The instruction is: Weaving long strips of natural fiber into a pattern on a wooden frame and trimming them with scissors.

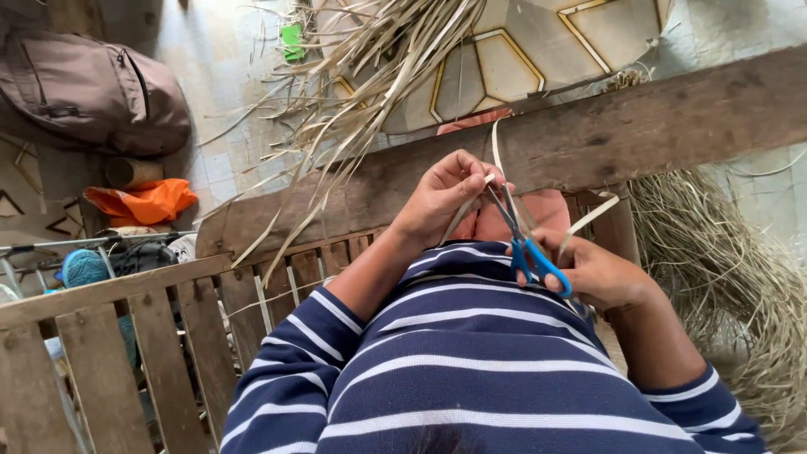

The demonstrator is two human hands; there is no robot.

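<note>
A long, weathered wooden rail point(639, 126) ran slantwise across the view, and everything else sat in relation to it. Beyond the rail, on the far side, a large spread of dry pale leaf strips point(370, 59) fanned over the tiled floor, some of them hanging across the rail's upper edge. Below the rail's right end lay a heap of dry fibrous trimmings point(731, 277). Far beyond the rail's left end rested a brown backpack point(92, 88), with a crumpled orange cloth point(143, 202) nearer to the rail than the bag. Joined under the rail's left end was a slatted wooden fence panel point(134, 336).

On the near side of the rail, just below its middle, the person in a navy striped shirt worked with both hands. The left hand point(441, 197) was closed, pinching a thin pale leaf strip point(496, 151) that rose up across the rail's face. The right hand point(601, 273), just below the rail and right of the left hand, gripped blue-handled scissors point(525, 244) with fingers through the loops; the blades pointed up toward the strip at the left hand's fingertips.
</note>
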